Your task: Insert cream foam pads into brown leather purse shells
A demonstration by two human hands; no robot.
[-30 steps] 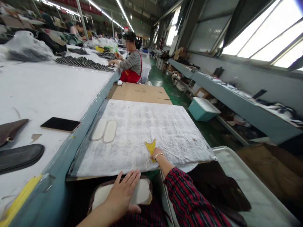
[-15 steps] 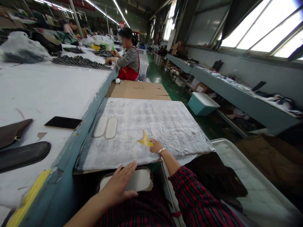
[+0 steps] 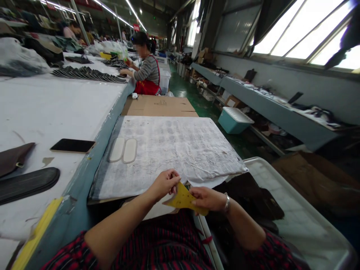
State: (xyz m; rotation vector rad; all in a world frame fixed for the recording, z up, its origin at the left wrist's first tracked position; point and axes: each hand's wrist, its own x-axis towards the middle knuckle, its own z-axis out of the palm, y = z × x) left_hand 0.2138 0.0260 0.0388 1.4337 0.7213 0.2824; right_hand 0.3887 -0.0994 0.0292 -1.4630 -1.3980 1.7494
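A yellow piece [image 3: 182, 197] with pointed corners and small dark spots is held up between my hands, above my lap. My right hand [image 3: 203, 198] grips its right end, thumb on top. At its upper left corner, my left hand [image 3: 167, 182] is closed in a pinch. Below the hands lies a pale, flat panel [image 3: 153, 212] on my lap, mostly covered by my left forearm and the yellow piece. Two rounded white panels [image 3: 130, 150] with thin grey-brown edges rest side by side at the left of the white-covered board [image 3: 168, 131].
On the long table to the left lie a phone [image 3: 72, 145], a dark strap-like stack [image 3: 30, 183] and a brown leather piece [image 3: 17, 157]. A white tray [image 3: 298, 210] stands at my right beside dark leather pieces [image 3: 253, 198]. A co-worker [image 3: 147, 69] sits ahead.
My right hand has drawn the yellow piece off the board toward me. My left hand has risen from the panel on my lap and now pinches the yellow piece's corner.
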